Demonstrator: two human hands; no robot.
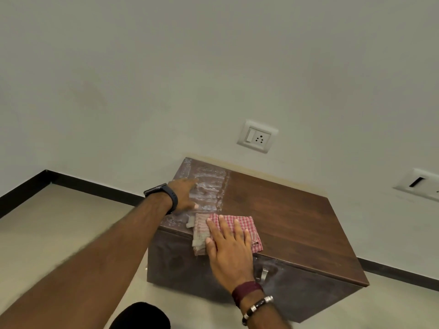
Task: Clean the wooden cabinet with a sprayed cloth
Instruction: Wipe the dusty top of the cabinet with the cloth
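A low dark wooden cabinet (285, 217) stands against the wall. The left strip of its top is dusty and whitish; the rest is dark and clean. A folded red-and-white checked cloth (244, 224) lies at the front edge of the top, hanging slightly over it. My right hand (230, 245) presses flat on the cloth with straight, spread fingers. My left hand (184, 194), with a dark watch on the wrist, rests flat on the dusty left part of the top, fingers extended.
A white wall socket with switch (257, 136) sits on the wall just above the cabinet. Another white wall plate (420, 186) is at the right edge. A metal handle (263, 274) shows on the cabinet front. Beige floor and black skirting surround it.
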